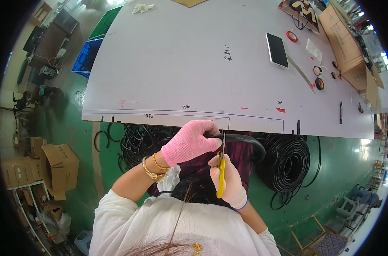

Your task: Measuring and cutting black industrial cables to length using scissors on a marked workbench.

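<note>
My left hand (189, 143), in a pink knit glove, is closed in a fist around a black tube (241, 140) just below the near edge of the white table (181, 64). My right hand (228, 181), in a white glove, is wrapped around the yellow handles of a pair of scissors (221, 170), whose blades point up and meet the tube beside my left fist. Coils of black tubing (288, 162) lie on the green floor (339, 170) to my right, and a phone (276, 50) rests far across the table.
</note>
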`<state>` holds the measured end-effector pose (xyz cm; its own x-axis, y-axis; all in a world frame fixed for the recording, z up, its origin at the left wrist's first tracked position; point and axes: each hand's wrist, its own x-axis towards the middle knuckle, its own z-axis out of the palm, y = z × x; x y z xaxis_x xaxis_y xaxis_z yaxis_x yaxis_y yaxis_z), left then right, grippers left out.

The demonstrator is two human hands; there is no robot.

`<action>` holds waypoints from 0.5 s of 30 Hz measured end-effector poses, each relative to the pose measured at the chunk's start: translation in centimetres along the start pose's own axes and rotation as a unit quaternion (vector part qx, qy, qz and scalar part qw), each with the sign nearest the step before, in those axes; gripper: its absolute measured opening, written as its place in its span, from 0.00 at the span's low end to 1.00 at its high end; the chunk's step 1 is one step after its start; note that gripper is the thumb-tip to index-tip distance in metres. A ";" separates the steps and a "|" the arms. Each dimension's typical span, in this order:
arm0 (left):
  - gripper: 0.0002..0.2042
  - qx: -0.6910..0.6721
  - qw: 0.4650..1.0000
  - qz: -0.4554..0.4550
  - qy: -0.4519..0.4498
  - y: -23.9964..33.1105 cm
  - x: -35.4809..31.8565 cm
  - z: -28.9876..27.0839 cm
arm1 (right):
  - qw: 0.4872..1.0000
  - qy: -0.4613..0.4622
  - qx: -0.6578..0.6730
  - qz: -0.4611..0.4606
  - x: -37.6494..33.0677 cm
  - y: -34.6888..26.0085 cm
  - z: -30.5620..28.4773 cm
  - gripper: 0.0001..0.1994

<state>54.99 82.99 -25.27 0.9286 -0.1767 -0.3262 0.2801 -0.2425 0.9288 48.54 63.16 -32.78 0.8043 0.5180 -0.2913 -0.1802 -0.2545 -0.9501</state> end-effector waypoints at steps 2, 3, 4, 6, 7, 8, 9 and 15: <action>0.04 0.005 1.000 -0.006 -0.009 0.1 0.0 -0.1 | 0.999 0.033 0.001 -0.025 -0.1 -0.6 0.1 0.21; 0.04 0.005 1.000 -0.005 -0.009 0.1 0.1 -0.2 | 0.999 0.033 0.001 -0.026 -0.1 -0.8 0.1 0.21; 0.04 -0.004 1.000 -0.009 -0.016 0.0 0.1 -0.2 | 0.998 0.038 -0.027 -0.036 -0.2 -1.0 0.0 0.20; 0.04 -0.012 1.000 -0.013 -0.019 -0.5 0.2 -0.3 | 0.996 0.040 -0.054 -0.050 -0.3 -1.5 0.0 0.20; 0.07 -0.017 1.000 0.012 -0.022 -1.4 0.4 -0.2 | 0.997 0.040 -0.058 -0.039 -0.3 -1.6 0.1 0.19; 0.10 -0.023 0.999 0.037 -0.027 -1.3 0.7 -0.2 | 0.997 0.044 -0.062 -0.026 -0.4 -1.7 0.0 0.18; 0.10 -0.023 0.999 0.039 -0.028 -1.0 0.7 -0.3 | 0.997 0.045 -0.064 -0.028 -0.5 -1.9 -0.1 0.18; 0.29 -0.165 0.967 -0.026 -0.190 1.4 1.4 -1.8 | 0.995 0.065 -0.072 -0.037 -1.1 -2.7 -0.3 0.15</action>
<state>57.14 84.09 -24.12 0.7720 -0.5265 -0.3559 0.4446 0.0472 0.8945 48.32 63.01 -29.89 0.8808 0.4311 -0.1956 -0.0424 -0.3397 -0.9396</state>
